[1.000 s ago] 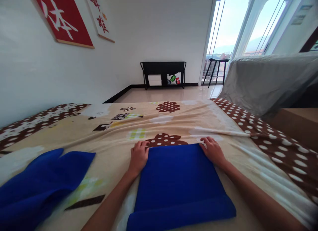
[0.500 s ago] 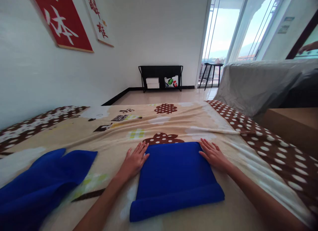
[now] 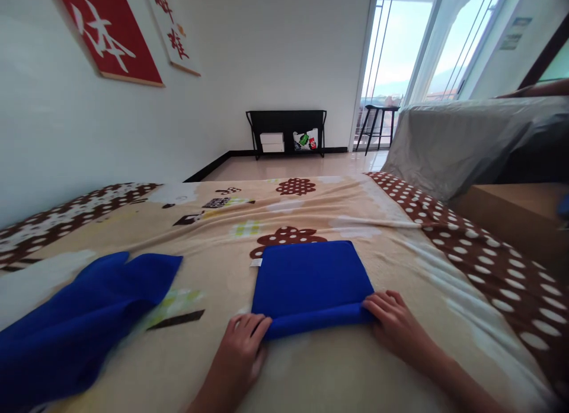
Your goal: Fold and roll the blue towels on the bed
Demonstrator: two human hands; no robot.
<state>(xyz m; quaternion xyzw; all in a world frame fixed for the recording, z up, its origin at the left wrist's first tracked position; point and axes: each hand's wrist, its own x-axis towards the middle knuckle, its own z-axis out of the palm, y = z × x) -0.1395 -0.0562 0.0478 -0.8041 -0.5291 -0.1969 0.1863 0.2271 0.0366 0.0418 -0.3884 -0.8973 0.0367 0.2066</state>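
Fingers [image 3: 262,324] of the left hand [image 3: 240,346] and right hand [image 3: 395,321] are curled nearly closed on opposite ends of the near edge of a blue cloth [image 3: 311,277], which is spread on a patterned blanket [image 3: 315,371], between and just beyond them. Along the line from one set of fingers to the other, the edge is already formed into a roll, while the panel beyond, with a white tag [image 3: 256,262] at its far left, is left flat, so the rolling is judged only partly done. Well left of the left fingers, a second blue cloth [image 3: 102,324] is left loose and rumpled, touched by neither hand
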